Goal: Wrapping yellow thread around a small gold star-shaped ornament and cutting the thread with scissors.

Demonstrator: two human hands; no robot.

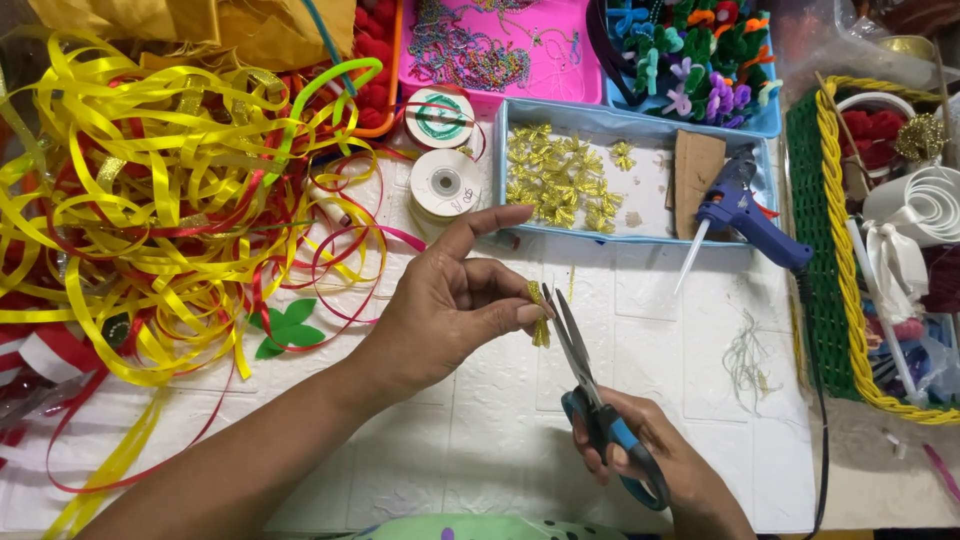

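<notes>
My left hand (450,300) pinches a small gold ribbon bow (538,312) between thumb and fingers, with the forefinger raised. My right hand (655,465) holds scissors (585,370) with blue and black handles. Their blades point up and meet the bow's right side. Both hands hover over the white textured table (660,330). Just beyond them a light blue tray (600,120) holds several finished gold bows (555,175).
A tangle of yellow and red ribbon (150,210) covers the left. Two ribbon spools (443,150), a green felt leaf (285,328), a blue glue gun (745,215), a pink tray of beads (500,45), a tray of pipe-cleaner flowers (695,55) and a green-yellow basket (850,250) lie around.
</notes>
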